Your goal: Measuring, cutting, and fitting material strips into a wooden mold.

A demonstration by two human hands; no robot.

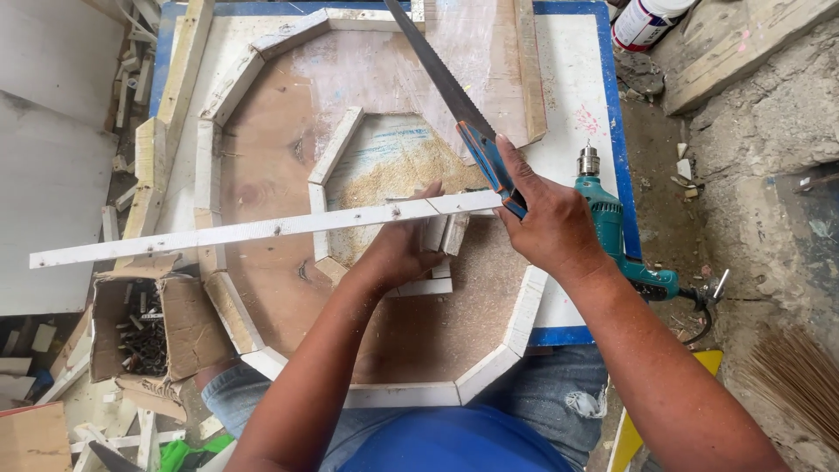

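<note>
My right hand (546, 223) grips the blue and orange handle of a hand saw (441, 83), whose dark blade points up and away over the board. My left hand (402, 245) presses on a long thin white wooden strip (262, 229) that lies across the work from left to right. The saw handle sits at the strip's right end. Under both is a round plywood board (271, 175) ringed with short white wooden pieces (232, 87), with sawdust (393, 170) in its middle.
A teal power drill (612, 236) lies right of my right hand. An open cardboard box of dark screws (144, 336) sits at lower left. White offcuts litter the left floor. A can (642, 22) and a plank (743, 48) lie at upper right, a broom (800, 385) at lower right.
</note>
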